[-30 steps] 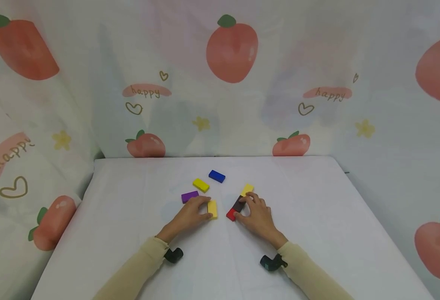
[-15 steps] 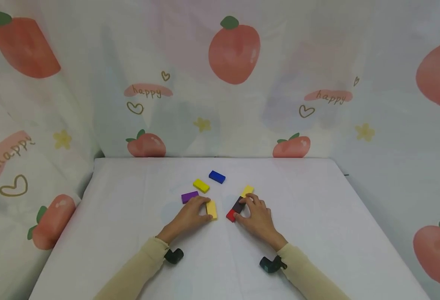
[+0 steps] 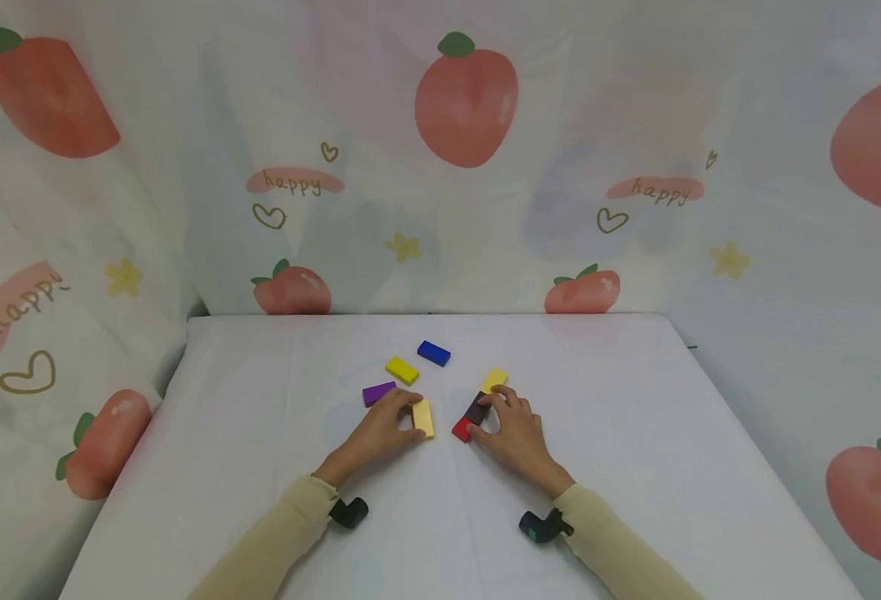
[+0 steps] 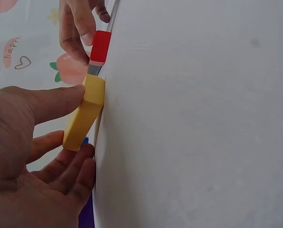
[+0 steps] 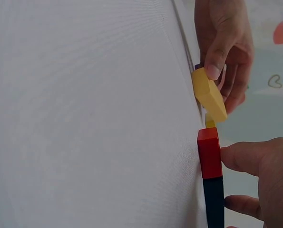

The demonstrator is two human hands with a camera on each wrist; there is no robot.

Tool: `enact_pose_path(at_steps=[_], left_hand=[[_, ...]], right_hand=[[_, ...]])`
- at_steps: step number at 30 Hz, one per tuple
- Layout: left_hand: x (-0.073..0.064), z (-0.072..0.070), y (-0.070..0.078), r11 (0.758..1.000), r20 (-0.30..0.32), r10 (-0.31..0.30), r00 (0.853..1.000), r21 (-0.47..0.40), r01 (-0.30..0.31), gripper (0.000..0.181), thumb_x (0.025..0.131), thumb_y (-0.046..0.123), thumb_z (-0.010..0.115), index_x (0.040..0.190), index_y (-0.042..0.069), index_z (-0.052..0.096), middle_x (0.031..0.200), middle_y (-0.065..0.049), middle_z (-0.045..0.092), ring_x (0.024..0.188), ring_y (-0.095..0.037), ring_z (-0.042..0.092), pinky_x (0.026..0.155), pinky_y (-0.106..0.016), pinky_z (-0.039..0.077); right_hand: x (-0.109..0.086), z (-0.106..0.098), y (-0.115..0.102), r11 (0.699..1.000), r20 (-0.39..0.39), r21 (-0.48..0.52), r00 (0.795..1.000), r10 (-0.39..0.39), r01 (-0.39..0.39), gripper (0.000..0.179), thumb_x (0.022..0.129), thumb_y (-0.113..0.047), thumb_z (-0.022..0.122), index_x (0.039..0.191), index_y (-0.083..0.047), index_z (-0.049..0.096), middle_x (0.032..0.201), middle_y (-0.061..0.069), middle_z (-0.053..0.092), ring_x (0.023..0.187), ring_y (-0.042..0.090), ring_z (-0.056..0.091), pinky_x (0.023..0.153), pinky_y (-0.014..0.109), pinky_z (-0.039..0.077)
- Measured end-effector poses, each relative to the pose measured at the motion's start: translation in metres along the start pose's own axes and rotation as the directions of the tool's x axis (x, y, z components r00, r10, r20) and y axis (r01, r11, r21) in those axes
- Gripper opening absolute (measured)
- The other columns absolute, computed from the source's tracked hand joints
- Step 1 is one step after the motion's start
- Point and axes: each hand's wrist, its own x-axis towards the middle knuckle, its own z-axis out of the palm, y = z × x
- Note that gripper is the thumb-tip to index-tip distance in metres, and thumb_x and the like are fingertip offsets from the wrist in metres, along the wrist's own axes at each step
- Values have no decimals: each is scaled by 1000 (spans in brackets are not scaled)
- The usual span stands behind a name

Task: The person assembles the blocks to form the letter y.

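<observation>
My left hand [image 3: 376, 432] pinches a pale yellow block [image 3: 423, 419] between thumb and forefinger; the block looks tilted in both wrist views. To its right, a red block [image 3: 461, 429], a black block [image 3: 476, 409] and a yellow block [image 3: 495, 380] lie end to end in a slanting row. My right hand [image 3: 518, 437] rests along the row's right side. In the right wrist view its thumb touches the red block [image 4: 100, 46] and a fingertip meets the black block [image 5: 213, 202]. The row's far end is partly covered by fingers in the head view.
Just beyond my left hand lies a purple block [image 3: 377, 393]. A bright yellow block [image 3: 402, 370] and a blue block [image 3: 434, 352] lie farther back. The white-covered table [image 3: 260, 375] ends at a printed curtain [image 3: 485, 242] at the back.
The pale yellow block in my left hand has shifted very slightly left and turned a little. My right hand and the row beside it stay practically where they were.
</observation>
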Motion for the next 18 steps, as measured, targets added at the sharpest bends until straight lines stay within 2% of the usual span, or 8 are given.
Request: enact_pose_path(at_steps=[4, 8, 13, 18], left_hand=[[-1, 0, -1, 999, -11, 30, 999, -29, -31, 56, 84, 21, 79, 134, 15, 56, 126, -3, 55, 100, -15, 56, 91, -32, 53], [-2, 0, -1, 996, -27, 42, 999, -82, -44, 53, 84, 16, 78, 132, 13, 57, 124, -4, 54, 99, -15, 60, 89, -31, 55], [-2, 0, -2, 988, -57, 20, 998, -152, -29, 48, 85, 10, 76, 129, 13, 59, 121, -5, 54, 101, -18, 63, 86, -31, 57], [-1, 1, -5, 982, -76, -6, 997, -188, -9, 44, 86, 10, 75, 127, 15, 61, 117, -4, 56, 102, -19, 62, 83, -31, 57]], right_hand=[[-1, -1, -1, 1000, 11, -2, 1000, 7, -7, 47, 82, -39, 75, 121, -19, 61, 147, 10, 44, 129, 36, 45, 93, 56, 40], [-2, -1, -1, 1000, 9, -8, 1000, 7, -6, 47, 82, -39, 76, 121, -19, 61, 147, 9, 44, 129, 36, 45, 93, 56, 40], [-1, -1, 0, 1000, 6, -8, 1000, 4, -4, 46, 82, -40, 75, 121, -19, 61, 147, 9, 44, 128, 36, 45, 93, 55, 41], [-1, 0, 1, 1000, -2, -12, 1000, 8, -8, 46, 82, -41, 75, 121, -20, 61, 147, 8, 45, 128, 35, 45, 92, 54, 40]])
